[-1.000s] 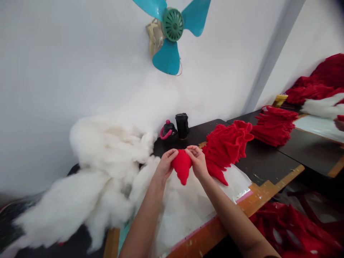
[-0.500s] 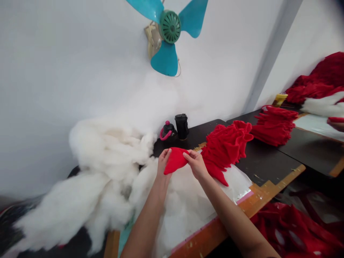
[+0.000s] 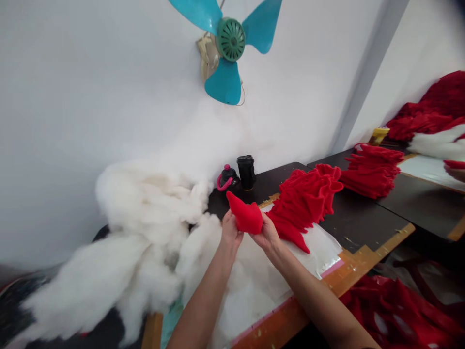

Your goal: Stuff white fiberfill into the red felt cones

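Observation:
Both my hands hold one small stuffed red fabric piece (image 3: 244, 214) above the white stuffing. My left hand (image 3: 231, 230) grips it from below on the left, fingers curled round it. My right hand (image 3: 268, 231) closes on its right lower side. The piece's pointed tip aims up and to the left. A heap of white fibre stuffing (image 3: 145, 232) spreads beneath and to the left of my hands. A pile of flat red fabric pieces (image 3: 307, 196) lies just right of my right hand.
A black cup (image 3: 246, 171) and a black bottle with a pink ring (image 3: 226, 178) stand at the back of the dark table (image 3: 363, 218). Another red stack (image 3: 372, 168) lies farther right. A teal fan (image 3: 227, 46) hangs on the wall. Red cloth (image 3: 399, 310) lies below the table edge.
The red piece has been turned over in my hands: its tip pointed down, then left, and now points up-left. Both hands have dropped beneath it.

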Action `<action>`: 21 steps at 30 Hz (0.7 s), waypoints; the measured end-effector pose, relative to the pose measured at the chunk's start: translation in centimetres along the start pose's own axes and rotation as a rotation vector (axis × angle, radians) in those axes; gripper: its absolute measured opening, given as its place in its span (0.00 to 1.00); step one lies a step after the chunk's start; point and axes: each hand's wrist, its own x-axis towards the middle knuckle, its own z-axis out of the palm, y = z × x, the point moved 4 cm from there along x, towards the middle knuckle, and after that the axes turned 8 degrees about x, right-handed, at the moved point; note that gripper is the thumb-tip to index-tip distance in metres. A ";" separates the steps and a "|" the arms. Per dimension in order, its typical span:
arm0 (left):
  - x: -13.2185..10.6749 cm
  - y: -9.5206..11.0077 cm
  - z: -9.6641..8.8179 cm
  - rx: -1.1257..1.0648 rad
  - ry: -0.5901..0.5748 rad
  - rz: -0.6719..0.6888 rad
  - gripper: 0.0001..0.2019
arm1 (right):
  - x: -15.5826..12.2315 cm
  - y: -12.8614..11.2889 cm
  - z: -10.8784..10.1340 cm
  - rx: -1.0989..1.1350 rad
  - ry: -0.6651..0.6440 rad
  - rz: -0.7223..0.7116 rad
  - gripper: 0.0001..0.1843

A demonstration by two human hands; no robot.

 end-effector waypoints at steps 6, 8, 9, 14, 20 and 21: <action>0.7 0.5 -1.4 0.052 0.116 0.104 0.15 | 0.5 -1.1 -0.1 -0.180 0.010 -0.046 0.15; 1.0 0.8 -2.3 0.077 0.165 0.130 0.13 | 0.5 -1.2 -0.3 -0.215 0.065 -0.012 0.18; 1.1 1.0 -2.6 0.083 0.186 0.144 0.13 | 0.5 -1.1 -0.4 -0.228 0.083 0.002 0.18; 1.2 1.4 -3.5 0.192 0.262 0.266 0.13 | 0.4 -1.0 -0.3 -0.231 0.061 -0.014 0.22; 1.1 1.2 -3.2 0.219 0.250 0.278 0.15 | 0.8 -1.4 -0.4 -0.156 0.017 -0.138 0.22; 1.0 1.2 -3.2 0.215 0.249 0.274 0.15 | 0.8 -1.3 -0.5 -0.145 0.020 -0.144 0.22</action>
